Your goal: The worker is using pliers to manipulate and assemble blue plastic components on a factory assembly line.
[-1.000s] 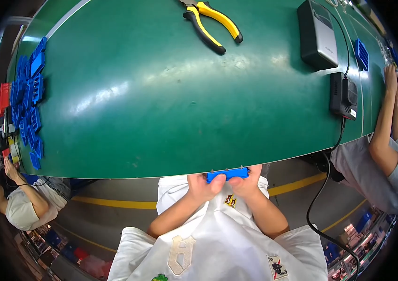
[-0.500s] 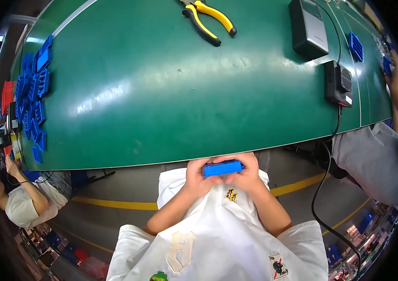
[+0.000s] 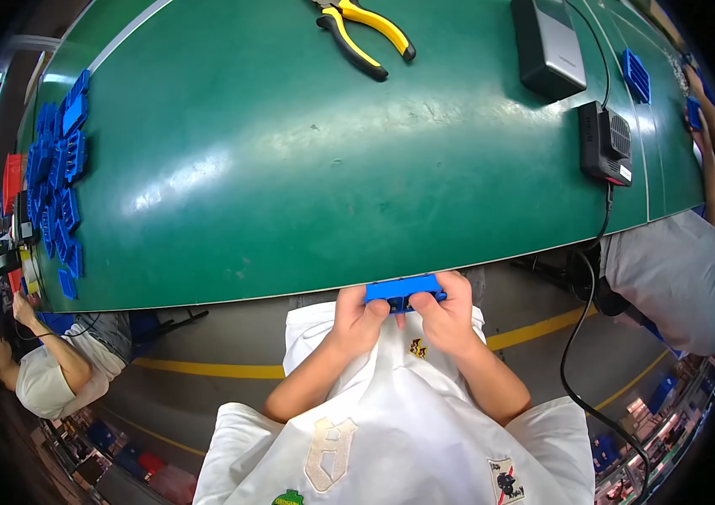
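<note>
Green glossy tabletop (image 3: pixel 307 151) spreads wide; blue ribbed plastic pieces (image 3: pixel 54 181) crowd its left edge. Just off its near edge, left hand (image 3: pixel 359 320) and right hand (image 3: pixel 446 316) pinch a flat blue plastic bar (image 3: pixel 404 289) (rectangular, fingers curled shut).

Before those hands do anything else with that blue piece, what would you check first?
1. Both hands on the blue plastic part: ok, left hand and right hand hold its ends.
2. Part over the green table: not ok, held just off its near edge.
3. Stock of blue parts at far left: ok.
4. Yellow-handled pliers out of the way: ok.
5. Black cable away from the hands: ok.
</note>
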`<action>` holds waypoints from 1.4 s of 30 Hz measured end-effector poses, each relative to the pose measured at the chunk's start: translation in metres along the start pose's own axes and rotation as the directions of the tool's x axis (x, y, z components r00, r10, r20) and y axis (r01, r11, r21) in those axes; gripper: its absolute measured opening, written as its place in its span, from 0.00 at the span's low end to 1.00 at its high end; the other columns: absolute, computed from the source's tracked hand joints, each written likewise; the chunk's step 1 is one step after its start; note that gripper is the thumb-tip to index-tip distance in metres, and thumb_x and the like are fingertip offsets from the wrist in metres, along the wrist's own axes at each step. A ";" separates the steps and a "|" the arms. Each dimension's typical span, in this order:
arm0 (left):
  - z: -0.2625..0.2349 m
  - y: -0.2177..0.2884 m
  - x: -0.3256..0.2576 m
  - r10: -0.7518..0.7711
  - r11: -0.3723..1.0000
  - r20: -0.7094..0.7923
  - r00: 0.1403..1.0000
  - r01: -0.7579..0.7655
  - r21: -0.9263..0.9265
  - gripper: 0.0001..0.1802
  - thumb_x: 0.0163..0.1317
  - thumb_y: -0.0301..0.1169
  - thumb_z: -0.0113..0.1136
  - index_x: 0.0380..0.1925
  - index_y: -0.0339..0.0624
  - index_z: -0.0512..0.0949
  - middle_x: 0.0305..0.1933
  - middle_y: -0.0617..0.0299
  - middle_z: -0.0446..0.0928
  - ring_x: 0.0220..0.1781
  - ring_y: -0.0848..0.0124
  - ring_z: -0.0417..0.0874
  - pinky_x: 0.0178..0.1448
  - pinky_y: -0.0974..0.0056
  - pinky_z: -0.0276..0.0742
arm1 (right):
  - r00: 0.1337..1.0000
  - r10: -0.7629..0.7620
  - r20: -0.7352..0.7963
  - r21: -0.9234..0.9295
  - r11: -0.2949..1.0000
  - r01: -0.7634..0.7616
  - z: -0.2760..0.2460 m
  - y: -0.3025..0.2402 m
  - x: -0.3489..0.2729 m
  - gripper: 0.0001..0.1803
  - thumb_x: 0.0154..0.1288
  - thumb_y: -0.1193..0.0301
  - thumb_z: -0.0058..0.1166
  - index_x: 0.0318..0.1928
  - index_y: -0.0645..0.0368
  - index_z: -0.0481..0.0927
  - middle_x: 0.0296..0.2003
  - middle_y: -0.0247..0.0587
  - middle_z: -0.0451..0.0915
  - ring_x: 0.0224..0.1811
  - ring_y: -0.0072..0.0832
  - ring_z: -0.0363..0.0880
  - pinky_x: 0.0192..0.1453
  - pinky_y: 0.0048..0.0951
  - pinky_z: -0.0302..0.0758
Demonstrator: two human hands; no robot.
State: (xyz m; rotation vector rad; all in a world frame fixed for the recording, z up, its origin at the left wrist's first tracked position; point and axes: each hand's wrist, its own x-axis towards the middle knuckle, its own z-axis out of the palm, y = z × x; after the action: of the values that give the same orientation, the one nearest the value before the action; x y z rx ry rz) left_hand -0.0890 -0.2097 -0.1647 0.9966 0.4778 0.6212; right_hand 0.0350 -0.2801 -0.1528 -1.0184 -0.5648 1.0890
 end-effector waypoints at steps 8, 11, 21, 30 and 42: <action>0.001 -0.007 0.005 0.198 0.964 -0.054 0.979 -0.184 0.193 0.32 0.65 0.51 0.53 0.54 0.30 0.67 0.41 0.55 0.76 0.31 0.71 0.81 0.29 0.69 0.78 | 0.999 0.044 0.007 0.006 0.999 -0.044 -0.010 0.019 -0.004 0.20 0.60 0.66 0.64 0.46 0.67 0.77 0.37 0.39 0.80 0.34 0.24 0.78 0.36 0.25 0.76; -0.002 -0.007 0.006 0.217 0.952 -0.043 0.975 -0.201 0.231 0.33 0.65 0.52 0.53 0.54 0.30 0.66 0.40 0.54 0.76 0.31 0.71 0.81 0.29 0.69 0.78 | 0.998 0.042 -0.035 -0.026 0.999 -0.043 -0.009 0.021 -0.005 0.24 0.58 0.62 0.66 0.47 0.66 0.77 0.41 0.39 0.80 0.41 0.24 0.77 0.46 0.27 0.74; -0.003 -0.005 0.008 0.215 0.942 0.003 0.977 -0.208 0.264 0.34 0.64 0.53 0.53 0.54 0.32 0.66 0.39 0.55 0.76 0.29 0.72 0.81 0.30 0.69 0.77 | 0.999 0.003 0.032 -0.232 0.973 0.005 -0.020 0.023 -0.007 0.25 0.59 0.57 0.64 0.46 0.66 0.78 0.42 0.42 0.79 0.42 0.31 0.77 0.47 0.31 0.72; -0.003 -0.007 0.008 0.232 0.932 0.017 0.973 -0.227 0.281 0.34 0.65 0.53 0.51 0.54 0.30 0.66 0.39 0.54 0.76 0.29 0.72 0.81 0.31 0.69 0.78 | 1.000 0.019 0.024 -0.189 0.982 -0.014 -0.020 0.024 -0.008 0.23 0.60 0.58 0.63 0.45 0.66 0.78 0.42 0.42 0.79 0.42 0.31 0.77 0.47 0.31 0.72; -0.001 -0.006 0.010 0.278 0.923 -0.006 0.961 -0.265 0.278 0.30 0.67 0.49 0.51 0.51 0.29 0.68 0.39 0.53 0.76 0.29 0.72 0.81 0.29 0.69 0.78 | 1.000 0.013 0.004 -0.163 0.986 -0.012 -0.015 0.022 -0.007 0.22 0.62 0.59 0.62 0.46 0.66 0.78 0.42 0.43 0.79 0.42 0.32 0.77 0.48 0.30 0.72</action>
State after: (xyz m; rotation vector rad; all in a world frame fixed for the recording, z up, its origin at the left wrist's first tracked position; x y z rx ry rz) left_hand -0.0802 -0.2049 -0.1715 1.3298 0.4774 0.8434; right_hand 0.0345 -0.2899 -0.1781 -1.1633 -0.6606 1.0695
